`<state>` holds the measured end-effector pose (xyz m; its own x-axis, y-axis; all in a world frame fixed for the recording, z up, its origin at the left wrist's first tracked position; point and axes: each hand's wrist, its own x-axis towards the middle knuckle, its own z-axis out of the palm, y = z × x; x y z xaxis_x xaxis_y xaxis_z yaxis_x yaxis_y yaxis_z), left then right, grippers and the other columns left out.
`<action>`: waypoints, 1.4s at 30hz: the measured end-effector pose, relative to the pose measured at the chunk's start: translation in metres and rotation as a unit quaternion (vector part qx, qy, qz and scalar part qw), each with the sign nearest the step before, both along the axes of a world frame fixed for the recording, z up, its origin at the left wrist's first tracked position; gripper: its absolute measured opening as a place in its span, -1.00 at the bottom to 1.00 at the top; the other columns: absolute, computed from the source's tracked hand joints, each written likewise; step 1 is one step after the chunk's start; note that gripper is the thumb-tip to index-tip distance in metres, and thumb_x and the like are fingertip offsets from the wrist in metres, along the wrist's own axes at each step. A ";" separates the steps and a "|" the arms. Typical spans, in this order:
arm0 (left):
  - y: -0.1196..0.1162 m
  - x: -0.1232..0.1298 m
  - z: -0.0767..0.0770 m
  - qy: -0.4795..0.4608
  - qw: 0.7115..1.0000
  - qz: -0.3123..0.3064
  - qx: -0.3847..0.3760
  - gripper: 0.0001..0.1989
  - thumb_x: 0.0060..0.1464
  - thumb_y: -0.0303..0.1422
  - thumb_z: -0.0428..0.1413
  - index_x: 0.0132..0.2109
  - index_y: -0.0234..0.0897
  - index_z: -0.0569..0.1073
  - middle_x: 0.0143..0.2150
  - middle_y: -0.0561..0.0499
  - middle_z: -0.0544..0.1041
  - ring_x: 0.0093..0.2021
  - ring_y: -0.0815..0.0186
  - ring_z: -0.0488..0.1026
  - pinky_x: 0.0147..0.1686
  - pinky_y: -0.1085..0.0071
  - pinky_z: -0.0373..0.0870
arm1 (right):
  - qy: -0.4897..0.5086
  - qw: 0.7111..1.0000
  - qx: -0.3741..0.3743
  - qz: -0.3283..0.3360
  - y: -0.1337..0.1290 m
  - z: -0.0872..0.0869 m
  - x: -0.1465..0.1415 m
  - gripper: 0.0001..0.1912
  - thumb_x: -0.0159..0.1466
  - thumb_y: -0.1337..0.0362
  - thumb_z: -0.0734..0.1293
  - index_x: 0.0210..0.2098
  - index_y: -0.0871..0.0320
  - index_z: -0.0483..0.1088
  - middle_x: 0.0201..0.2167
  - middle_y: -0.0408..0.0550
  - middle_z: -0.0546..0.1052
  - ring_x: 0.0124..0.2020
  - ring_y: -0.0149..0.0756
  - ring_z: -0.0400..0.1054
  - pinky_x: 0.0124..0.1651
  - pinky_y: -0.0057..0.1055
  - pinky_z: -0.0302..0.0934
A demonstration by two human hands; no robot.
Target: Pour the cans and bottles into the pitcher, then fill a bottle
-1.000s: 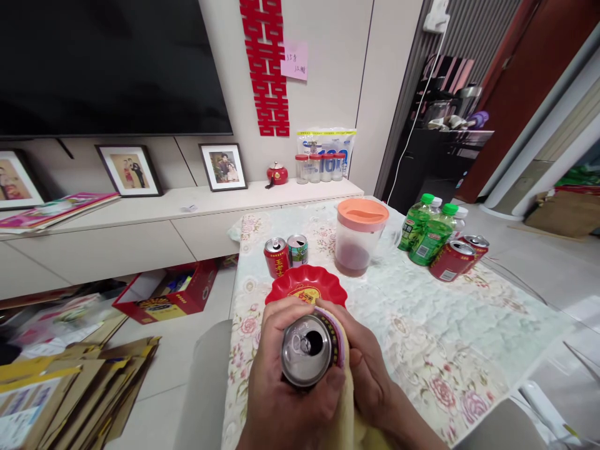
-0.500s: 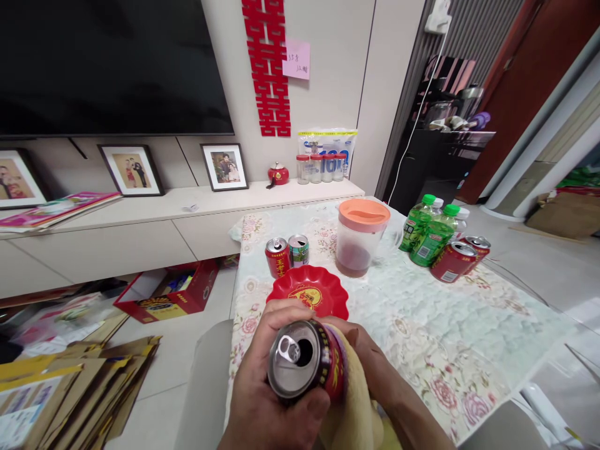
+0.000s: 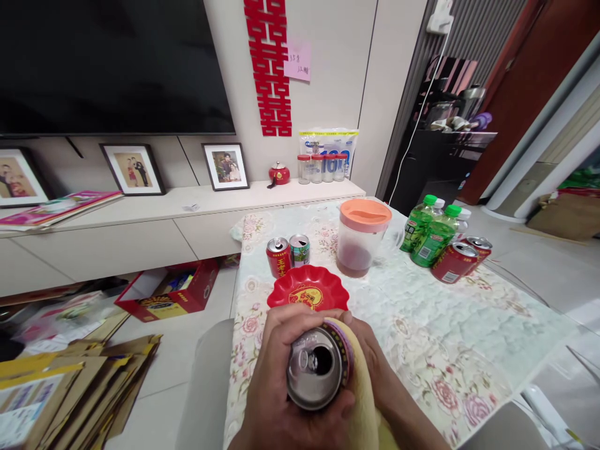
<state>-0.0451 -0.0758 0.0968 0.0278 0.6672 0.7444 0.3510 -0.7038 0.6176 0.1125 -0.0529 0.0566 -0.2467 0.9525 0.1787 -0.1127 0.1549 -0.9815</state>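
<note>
While both hands [image 3: 267, 381] grip can [image 3: 315, 369] and cloth [image 3: 364, 384], a pitcher [image 3: 360, 240] stands beyond the partly covered red plate [image 3: 309, 287]

Held can [image 3: 315, 375]: silver top, dark band with yellowish lettering. Cloth [image 3: 363, 387]: pale yellow, lilac edge. Plate [image 3: 332, 287]: red, yellow central print. Desk cover [image 3: 422, 350]: pale green and off-white, pink rose pattern. Pitcher [image 3: 357, 247]: translucent body, coral-orange lid [image 3: 365, 212]. Standing can [image 3: 279, 257]: red, yellow characters. Front bottle [image 3: 432, 245]: green, including cap. Wall cut-out [image 3: 269, 84]: red, repeated character pattern. Note [image 3: 300, 61]: pink, dark handwriting.
</note>
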 end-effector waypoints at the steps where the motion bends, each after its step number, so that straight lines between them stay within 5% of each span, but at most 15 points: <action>1: 0.000 0.001 -0.003 -0.011 1.000 0.003 -0.005 -0.47 0.05 -0.09 0.34 0.13 -0.10 0.44 -0.06 -0.06 0.53 -0.05 0.14 0.52 -0.01 0.24 0.54 | 0.002 1.000 -0.007 -0.008 0.000 -0.003 0.000 -0.40 0.48 -0.22 0.14 -0.16 0.14 0.54 -0.22 -0.02 0.61 -0.20 -0.23 0.49 -0.08 -0.35 0.42; 6: 0.001 0.009 -0.013 -0.162 0.985 -0.010 -0.060 -0.18 -0.13 -0.05 0.48 0.25 -0.06 0.37 -0.02 -0.06 0.56 -0.07 0.15 0.59 -0.04 0.25 0.58 | 0.004 0.999 -0.037 -0.030 0.003 -0.007 0.001 -0.41 0.42 -0.26 0.22 -0.29 0.17 0.45 -0.34 -0.06 0.52 -0.30 -0.29 0.40 -0.18 -0.41 0.35; 10: 0.001 0.013 -0.015 -0.237 0.964 -0.020 -0.116 -0.14 -0.26 -0.01 0.53 0.16 -0.16 0.43 -0.05 -0.10 0.60 -0.10 0.09 0.62 -0.09 0.21 0.61 | -0.021 0.998 -0.035 -0.046 0.005 -0.006 0.003 -0.43 0.44 -0.23 0.20 -0.38 0.15 0.30 -0.41 -0.10 0.44 -0.33 -0.31 0.35 -0.23 -0.43 0.31; 15: 0.001 0.012 -0.021 -0.195 0.974 0.012 -0.116 -0.27 -0.15 -0.11 0.49 0.17 -0.12 0.46 0.03 -0.09 0.56 -0.01 0.09 0.56 0.07 0.14 0.53 | -0.160 0.984 0.036 -0.070 0.003 -0.009 0.008 -0.52 0.47 -0.09 0.17 -0.41 0.13 0.29 -0.47 -0.14 0.44 -0.45 -0.38 0.28 -0.38 -0.48 0.19; 21: 0.001 0.014 -0.026 -0.192 0.969 0.021 -0.155 -0.32 -0.11 -0.10 0.47 0.15 -0.12 0.47 0.08 -0.09 0.47 0.06 0.07 0.51 0.15 0.09 0.46 | -0.264 0.930 0.189 -0.172 -0.003 -0.001 0.007 -0.78 0.50 0.20 0.20 -0.18 0.09 0.46 -0.39 -0.18 0.57 -0.43 -0.39 0.47 -0.37 -0.50 0.23; 26: 0.002 0.015 -0.026 -0.260 0.944 0.004 -0.204 -0.25 -0.11 -0.04 0.46 0.18 -0.14 0.42 0.10 -0.13 0.49 0.08 0.03 0.53 0.10 0.13 0.49 | -0.235 0.896 0.310 -0.214 -0.017 0.005 0.006 -0.71 0.50 0.29 0.21 0.15 0.08 0.42 -0.11 -0.05 0.59 -0.12 -0.33 0.54 -0.10 -0.49 0.42; 31: 0.002 0.015 -0.023 -0.308 0.923 -0.005 -0.232 -0.19 -0.10 0.02 0.45 0.23 -0.16 0.41 0.07 -0.14 0.56 0.01 0.05 0.58 -0.03 0.23 0.56 | -0.288 0.867 0.366 -0.177 -0.026 0.000 0.009 -0.30 0.48 0.16 0.26 0.52 0.12 -0.01 0.35 0.13 0.32 0.32 -0.05 0.30 0.29 -0.19 0.35; 36: 0.001 0.014 -0.015 -0.341 0.911 0.049 -0.225 -0.15 -0.24 0.07 0.50 0.17 -0.15 0.46 0.16 -0.10 0.52 0.07 0.11 0.56 0.04 0.30 0.54 | -0.281 0.887 0.356 -0.094 -0.014 -0.004 0.006 -0.35 0.53 0.07 0.22 0.52 0.06 -0.01 0.36 0.11 0.30 0.37 -0.07 0.21 0.40 -0.10 0.22; 42: -0.002 0.007 -0.013 -0.353 0.916 0.045 -0.187 -0.19 -0.19 -0.02 0.51 0.19 -0.13 0.45 0.09 -0.09 0.55 -0.02 0.14 0.59 -0.08 0.34 0.59 | -0.148 0.971 0.185 0.009 -0.001 0.005 0.006 -0.57 0.57 0.08 0.12 0.30 0.01 0.39 0.22 0.01 0.44 0.24 -0.16 0.34 0.33 -0.20 0.28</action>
